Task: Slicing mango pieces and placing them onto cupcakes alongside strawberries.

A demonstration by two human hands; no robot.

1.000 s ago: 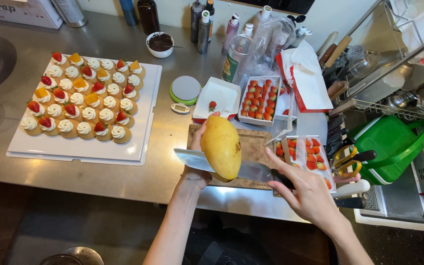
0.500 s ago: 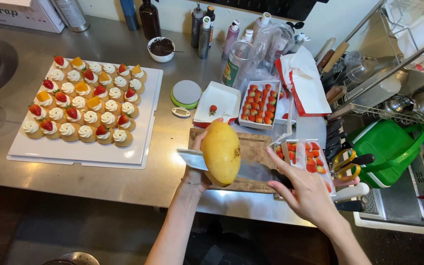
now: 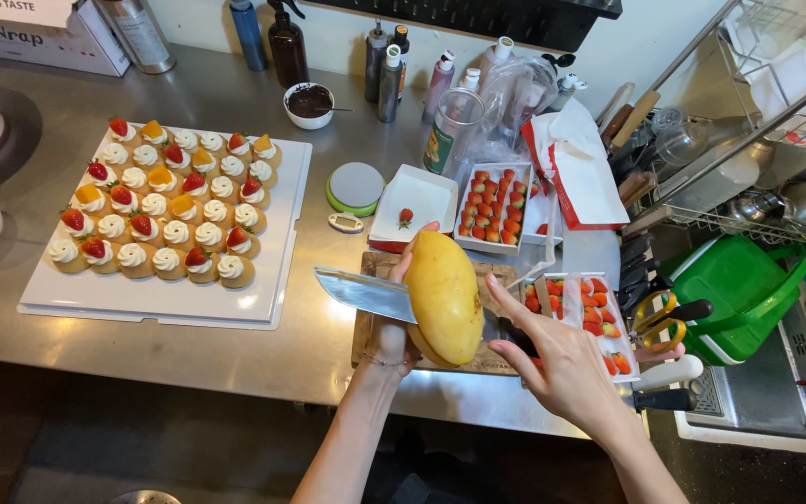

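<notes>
Left hand (image 3: 401, 322) holds mango (image 3: 444, 297); right hand (image 3: 566, 364) holds knife (image 3: 368, 294)

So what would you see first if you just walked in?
The big yellow mango, held up over the wooden board by the left hand, with a wide knife behind it. The right hand holds the knife. Then the white tray of cream tarts on the left of the counter.

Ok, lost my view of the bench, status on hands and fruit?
Left hand holds mango upright over cutting board. Right hand on knife, blade behind mango. Strawberry tray close right.
</notes>
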